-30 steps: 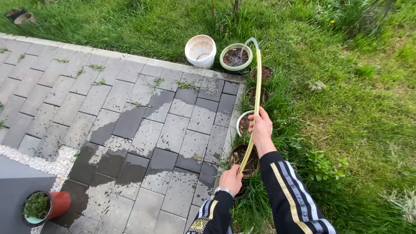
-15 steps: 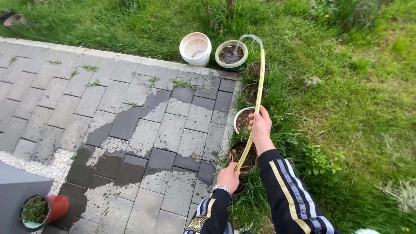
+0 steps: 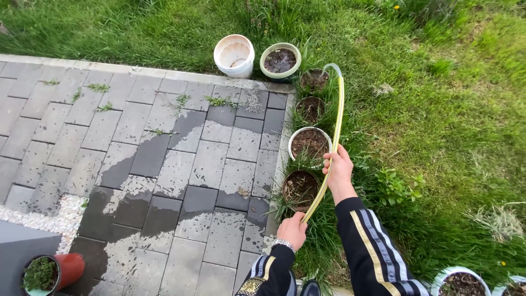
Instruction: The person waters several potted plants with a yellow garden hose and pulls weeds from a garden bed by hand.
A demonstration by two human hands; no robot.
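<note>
We grip a yellow garden hose (image 3: 333, 142) with both hands at the edge of a paved patio. Our right hand (image 3: 339, 167) is wrapped around the hose partway along it, and our left hand (image 3: 292, 229) is closed around it lower down, nearer our body, a watch on that wrist. The hose rises from the left hand, passes through the right and runs away from us over the grass, its curved tip arching above a small dark pot (image 3: 313, 80) of soil. Along the patio's edge beneath the hose stand a brown pot (image 3: 300, 189), a white-rimmed pot (image 3: 309, 144) and another dark pot (image 3: 310, 108). Beyond them sit a pale green pot (image 3: 280, 61) and a white bucket (image 3: 234, 55). The grey paving (image 3: 181, 164) shows dark wet patches; a red pot (image 3: 50, 272) lies on its side at lower left.
</note>
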